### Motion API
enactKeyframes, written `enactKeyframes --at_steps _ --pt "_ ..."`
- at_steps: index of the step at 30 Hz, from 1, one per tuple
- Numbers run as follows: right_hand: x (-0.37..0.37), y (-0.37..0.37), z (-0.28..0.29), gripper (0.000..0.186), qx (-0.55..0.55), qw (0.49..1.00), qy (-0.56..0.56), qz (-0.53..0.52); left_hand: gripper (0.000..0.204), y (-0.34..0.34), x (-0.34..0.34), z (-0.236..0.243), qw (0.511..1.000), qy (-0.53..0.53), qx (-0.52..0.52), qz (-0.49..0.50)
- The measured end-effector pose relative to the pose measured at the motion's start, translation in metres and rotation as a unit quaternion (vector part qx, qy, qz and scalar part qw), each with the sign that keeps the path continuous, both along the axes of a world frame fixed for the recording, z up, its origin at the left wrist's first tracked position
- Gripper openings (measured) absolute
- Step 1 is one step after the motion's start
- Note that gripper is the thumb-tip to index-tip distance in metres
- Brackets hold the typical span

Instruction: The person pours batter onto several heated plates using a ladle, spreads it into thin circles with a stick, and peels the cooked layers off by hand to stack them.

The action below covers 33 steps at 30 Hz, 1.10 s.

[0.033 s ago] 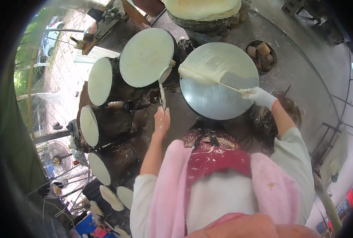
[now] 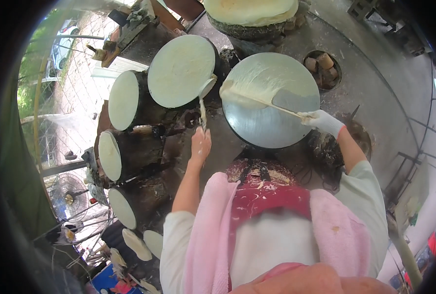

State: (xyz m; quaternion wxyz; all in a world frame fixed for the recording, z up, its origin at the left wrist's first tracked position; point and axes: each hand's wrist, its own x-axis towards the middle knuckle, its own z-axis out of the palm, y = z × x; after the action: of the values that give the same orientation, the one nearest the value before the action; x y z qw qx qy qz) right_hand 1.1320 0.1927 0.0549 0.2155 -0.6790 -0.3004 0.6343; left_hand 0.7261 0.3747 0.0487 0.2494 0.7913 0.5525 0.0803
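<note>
My left hand (image 2: 201,146) is bare and closed round the handle of a batter-coated ladle (image 2: 203,110). Its bowl hangs in the gap between two round griddles, by the right edge of the one holding a pale flatbread (image 2: 181,71). A white glove covers my right hand (image 2: 323,122), which grips the end of a long thin spreading stick (image 2: 276,107). That stick lies across a large shiny griddle (image 2: 257,128) in front of me. Pale batter (image 2: 262,71) coats the griddle's far part, and its near part is bare metal.
A tall stack of thin flatbreads (image 2: 252,11) stands at the far edge. More griddles with pale rounds curve down the left, such as a narrow one (image 2: 124,100). A round pan of brown blocks (image 2: 321,69) sits at right. A fan (image 2: 70,198) stands far left.
The ladle and my left hand have shifted slightly up and to the right. The stick has moved a little over the batter, with my right hand slightly shifted.
</note>
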Motion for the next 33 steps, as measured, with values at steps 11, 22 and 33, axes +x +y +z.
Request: enactKeyframes --at_steps 11,22,33 --pt "0.001 -0.002 -0.044 0.042 0.052 0.999 0.014 -0.004 0.019 0.002 0.001 -0.003 0.965 0.200 0.014 -0.169" --pt "-0.177 -0.111 -0.012 0.024 -0.006 0.850 0.344 -0.398 0.021 -0.070 -0.049 0.029 0.947 0.059 -0.180 -0.260" --pt "-0.351 0.090 -0.098 0.043 0.016 0.884 -0.122 -0.451 0.012 0.030 -0.174 0.046 0.937 -0.312 -0.155 0.031"
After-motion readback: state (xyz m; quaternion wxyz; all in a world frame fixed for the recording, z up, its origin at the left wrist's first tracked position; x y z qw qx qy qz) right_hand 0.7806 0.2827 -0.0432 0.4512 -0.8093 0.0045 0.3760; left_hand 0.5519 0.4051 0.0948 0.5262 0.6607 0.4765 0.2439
